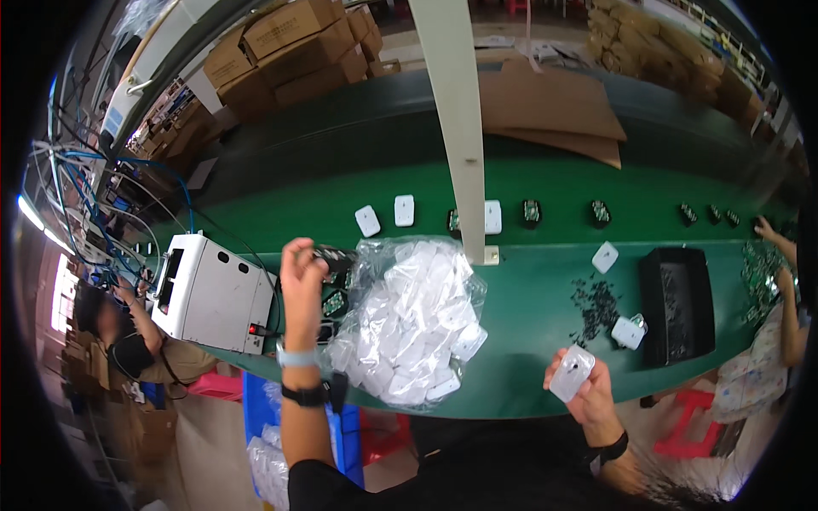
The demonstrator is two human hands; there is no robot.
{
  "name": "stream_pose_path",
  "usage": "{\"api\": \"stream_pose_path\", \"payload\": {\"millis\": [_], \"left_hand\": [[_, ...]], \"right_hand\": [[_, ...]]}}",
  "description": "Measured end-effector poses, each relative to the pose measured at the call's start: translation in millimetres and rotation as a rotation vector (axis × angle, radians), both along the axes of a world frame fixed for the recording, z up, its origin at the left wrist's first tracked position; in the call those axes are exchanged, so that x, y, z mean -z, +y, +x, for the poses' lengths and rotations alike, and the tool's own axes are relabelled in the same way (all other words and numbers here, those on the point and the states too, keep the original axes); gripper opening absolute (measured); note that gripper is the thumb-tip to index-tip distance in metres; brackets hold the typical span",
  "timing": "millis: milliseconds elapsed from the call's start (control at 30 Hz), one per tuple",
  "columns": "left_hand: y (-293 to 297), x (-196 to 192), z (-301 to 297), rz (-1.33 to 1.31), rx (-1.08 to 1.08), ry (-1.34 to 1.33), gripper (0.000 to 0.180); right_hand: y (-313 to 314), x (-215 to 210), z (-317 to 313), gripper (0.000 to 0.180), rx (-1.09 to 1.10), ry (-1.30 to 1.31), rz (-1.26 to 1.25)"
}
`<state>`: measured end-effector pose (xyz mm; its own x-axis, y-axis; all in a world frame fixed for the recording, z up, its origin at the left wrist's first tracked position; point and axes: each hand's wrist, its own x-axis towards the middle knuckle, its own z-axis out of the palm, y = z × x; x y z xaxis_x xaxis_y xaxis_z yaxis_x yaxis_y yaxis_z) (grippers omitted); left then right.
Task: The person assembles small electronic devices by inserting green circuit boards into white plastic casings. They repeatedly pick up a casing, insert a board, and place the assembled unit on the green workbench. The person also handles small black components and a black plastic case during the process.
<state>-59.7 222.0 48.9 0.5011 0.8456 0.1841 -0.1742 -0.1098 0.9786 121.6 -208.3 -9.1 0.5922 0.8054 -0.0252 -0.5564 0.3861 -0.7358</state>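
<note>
My left hand (303,272) is raised over the bench, its fingers closed on the end of a small black case (334,254). Just below that lies a green circuit board (334,302), among dark parts partly hidden by my arm. Beside them a clear plastic bag (413,315) bulges with many white plastic covers. Near the bench's front edge my right hand (588,387) grips a white cover (573,373) with a small dark hole in its face. Two more white pieces, an upper cover (605,257) and a lower cover (629,332), lie beyond that hand.
Small black parts (595,308) are scattered beside a black bin (705,298). Black cases with green boards (601,213) and white covers (404,210) line the green belt behind a pale upright post (456,111). A white machine (217,294) stands left. Co-workers sit at both ends.
</note>
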Motion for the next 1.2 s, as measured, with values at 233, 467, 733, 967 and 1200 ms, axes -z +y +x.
{"api": "stream_pose_path", "payload": {"millis": [233,467,733,967,1200], "left_hand": [[-215,23,-24,-0.591,0.407,-0.358,0.061],[-260,18,17,-0.562,0.521,-0.129,0.054],[-271,23,29,-0.373,0.54,-0.036,0.054],[-281,8,42,-0.307,0.536,0.108,0.054],[-276,3,38,-0.27,0.56,0.21,0.053]], "right_hand": [[41,-16,-17,0.075,-0.16,0.024,0.101],[13,-18,-18,0.073,-0.037,-0.055,0.101],[0,-10,-19,0.072,0.065,-0.305,-0.008],[-3,-12,-11,0.067,0.063,-0.488,-0.123],[-1,-16,-8,0.066,0.042,-0.514,-0.157]]}}
